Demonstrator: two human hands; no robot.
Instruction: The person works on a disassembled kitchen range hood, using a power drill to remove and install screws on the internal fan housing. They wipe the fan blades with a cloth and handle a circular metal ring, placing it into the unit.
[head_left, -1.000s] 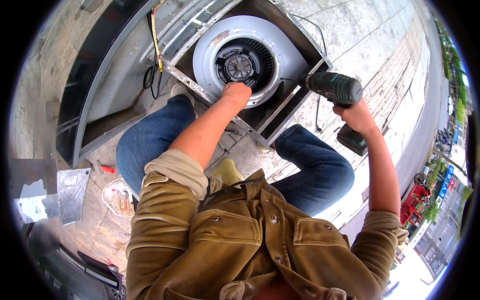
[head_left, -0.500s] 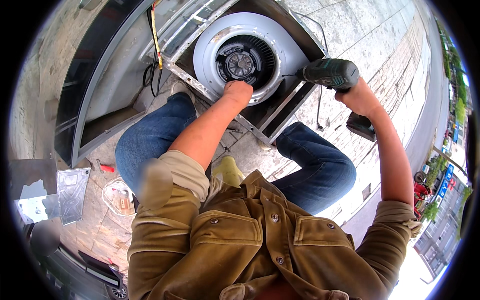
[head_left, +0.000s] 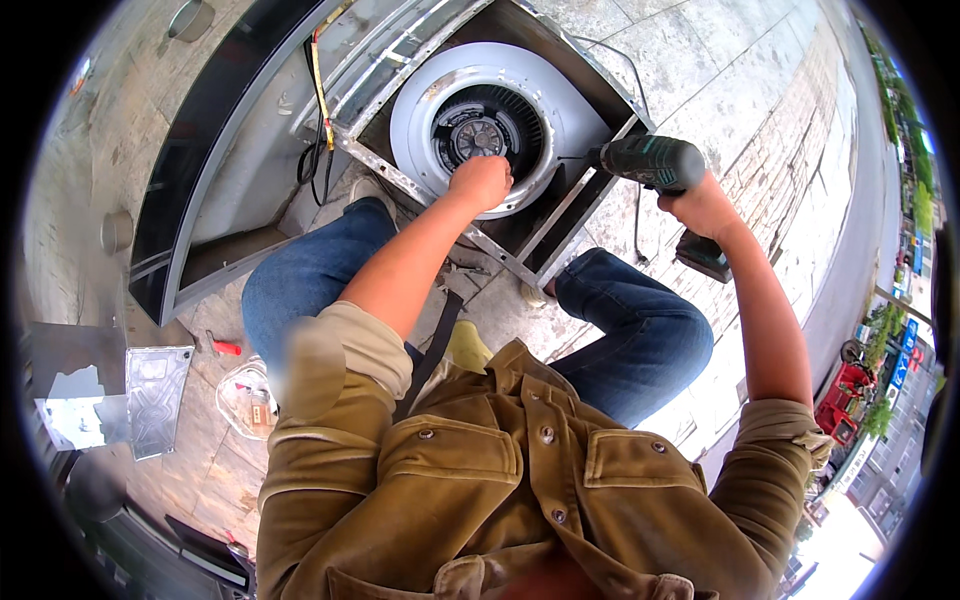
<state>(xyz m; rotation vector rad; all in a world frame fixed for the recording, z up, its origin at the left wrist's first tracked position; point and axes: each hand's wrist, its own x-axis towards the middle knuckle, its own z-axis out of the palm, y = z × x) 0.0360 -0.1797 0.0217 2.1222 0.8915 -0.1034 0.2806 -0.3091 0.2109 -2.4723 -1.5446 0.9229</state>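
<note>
A round grey blower housing [head_left: 409,140] lies in an open metal box [head_left: 527,262] between my legs, its finned fan wheel and motor [head_left: 478,138] facing up. Over the near rim of the opening is my left hand [head_left: 481,183], its fingers curled closed; whatever they may pinch is hidden. My right hand [head_left: 703,207] wraps round the grip of a dark green and black cordless drill [head_left: 645,161], held level over the box's right side. Its thin bit points left at the right rim of the blower opening; I cannot tell whether the tip touches.
A dark-faced panel [head_left: 180,190] with cables [head_left: 322,90] stands left of the box. On the paving lie a red-handled tool [head_left: 226,348], a white plastic bag [head_left: 240,398] and a flat metal plate [head_left: 158,400]. A black cable [head_left: 638,220] runs along the box's right side.
The drill and my right hand have come a little left and nearer to me. My left hand has shifted slightly, still closed at the rim. The whole view has moved a bit.
</note>
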